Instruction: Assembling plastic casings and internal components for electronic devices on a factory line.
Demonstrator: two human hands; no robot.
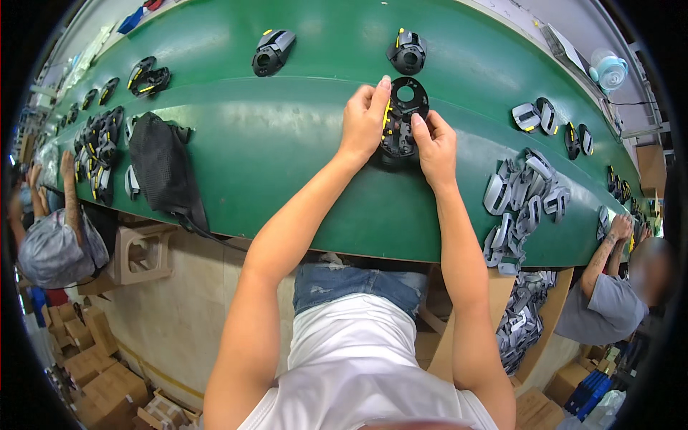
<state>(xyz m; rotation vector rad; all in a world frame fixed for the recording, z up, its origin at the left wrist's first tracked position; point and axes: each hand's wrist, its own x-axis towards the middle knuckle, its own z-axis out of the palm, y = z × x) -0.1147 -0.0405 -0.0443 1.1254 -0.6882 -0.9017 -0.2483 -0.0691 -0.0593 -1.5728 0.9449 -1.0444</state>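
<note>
Between my two hands, above the green tabletop, is a black plastic housing (405, 107) with a round hole at its far end and yellow bits along its left edge. My left hand (365, 118) grips its left side, thumb near the top. My right hand (434, 143) pinches its right side, the thumb lying on its face. Just beyond stands a grey-and-black housing (407, 54) with a yellow tab. A similar grey-and-black housing (272, 54) sits farther left.
Grey plastic shells (527, 190) lie heaped at my right, above a cardboard box (502, 294) full of more. A black mesh bag (161, 161) and a pile of black parts (100, 143) are at left. Co-workers sit on both sides of the green table (287, 143).
</note>
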